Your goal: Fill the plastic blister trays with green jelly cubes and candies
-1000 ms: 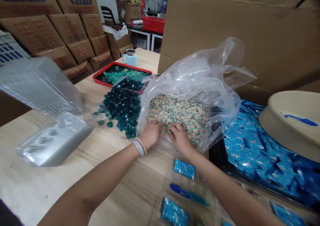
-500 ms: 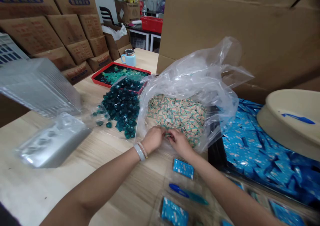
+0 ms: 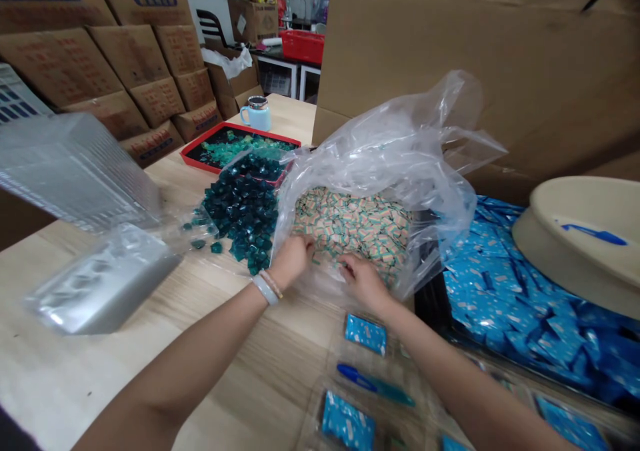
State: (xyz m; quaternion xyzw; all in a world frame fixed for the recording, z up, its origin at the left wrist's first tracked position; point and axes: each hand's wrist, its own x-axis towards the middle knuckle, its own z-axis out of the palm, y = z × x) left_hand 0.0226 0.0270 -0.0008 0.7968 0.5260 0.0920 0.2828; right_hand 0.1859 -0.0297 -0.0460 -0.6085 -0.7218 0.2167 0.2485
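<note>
A large clear plastic bag (image 3: 380, 144) lies open on the table, heaped with small flat peach-and-green pieces (image 3: 355, 224). My left hand (image 3: 294, 259), with a pale band and a beaded bracelet at the wrist, is at the bag's near left edge. Its fingers are curled together, and whatever is in them is hidden. To its right, my right hand (image 3: 364, 279) is over the front of the heap with thumb and fingertips pinched; I cannot make out what they hold. Dark teal chunks (image 3: 243, 204) are piled left of the bag. A blue packet (image 3: 366, 334) lies below my right hand.
Right of the bag, blue packets (image 3: 485, 271) fill a black tray, with a cream basin (image 3: 580, 238) on top. A blue-handled tool (image 3: 375, 384) lies in front. Left are silver pouches (image 3: 105, 278); behind, a red-rimmed tray (image 3: 200, 161), a mug (image 3: 259, 114) and cardboard boxes (image 3: 130, 58).
My hands were together at the front of the heap and have moved apart. The left has gone left and up to the bag's edge; the right has shifted slightly right.
</note>
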